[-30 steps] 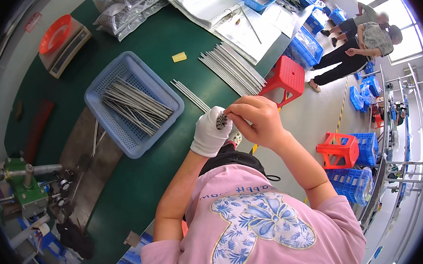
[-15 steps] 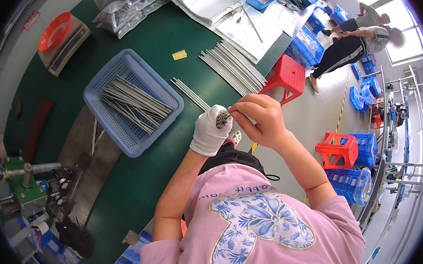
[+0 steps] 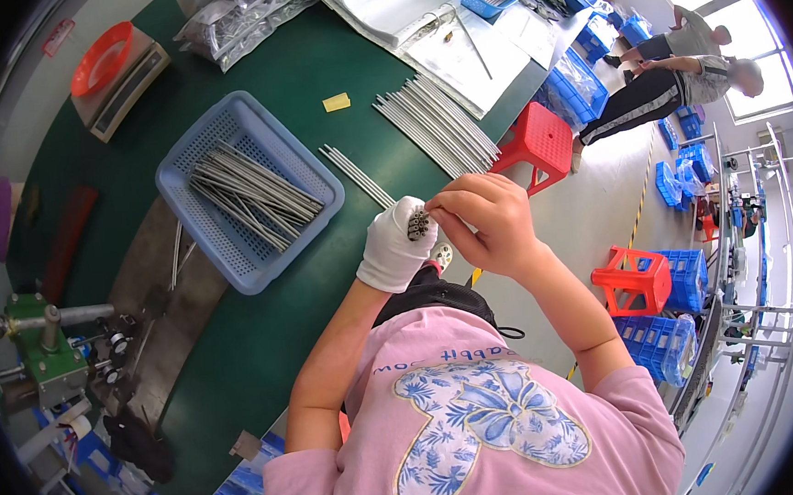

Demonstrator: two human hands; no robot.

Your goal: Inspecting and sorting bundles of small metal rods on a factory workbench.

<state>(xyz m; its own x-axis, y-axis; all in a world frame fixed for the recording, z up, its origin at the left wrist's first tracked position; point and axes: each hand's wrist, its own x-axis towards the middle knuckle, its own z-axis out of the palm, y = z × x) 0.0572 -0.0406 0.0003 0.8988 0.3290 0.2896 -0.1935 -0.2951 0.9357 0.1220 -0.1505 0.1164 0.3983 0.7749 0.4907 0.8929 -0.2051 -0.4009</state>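
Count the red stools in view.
2 clear: one stool beside the table, a second stool farther right by the blue crates. A red patch below the hands could be another, mostly hidden.

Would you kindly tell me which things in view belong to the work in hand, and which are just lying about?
Apparently in use:
rod bundle, held in gloved left hand, bare right hand at its end
row of rods
blue basket and its rods

Seemingly lying about:
yellow slip
red stool
open binder
scale
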